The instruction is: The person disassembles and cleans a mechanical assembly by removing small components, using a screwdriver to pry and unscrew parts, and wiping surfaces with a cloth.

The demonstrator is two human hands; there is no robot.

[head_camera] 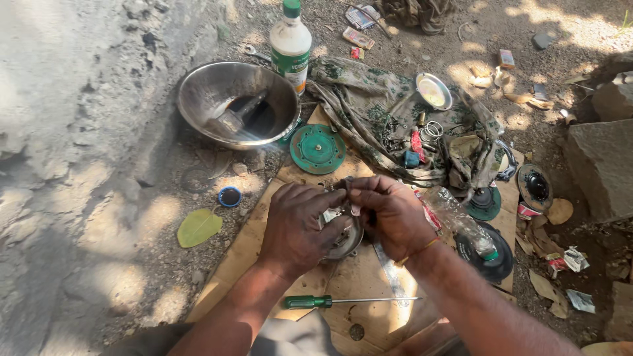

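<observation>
I see both hands meeting at the centre of the frame over a round grey metal housing (344, 238) that sits on a sheet of cardboard (254, 240) on the dirt ground. My left hand (300, 224) is curled around the housing's left side, gripping it, while my right hand (389, 212) pinches a small part at the housing's upper edge; the part itself is too hidden by the fingers to name. Just below the hands, toward the bottom centre, a green-handled screwdriver (330, 301) lies flat on the cardboard, its shaft pointing right. Above the hands, a green round cover plate (318, 148) rests at the cardboard's top edge, and beside it, in the upper left, stands a steel bowl (204, 89) with dark liquid and a tool in it. A white plastic bottle with a green cap (290, 43) stands upright behind the bowl. A patterned cloth (359, 99) in the upper middle carries springs, small fittings and a small steel dish (433, 91). To the right lie black rubber diaphragms (494, 254), and a green leaf (198, 227) lies at the left.
</observation>
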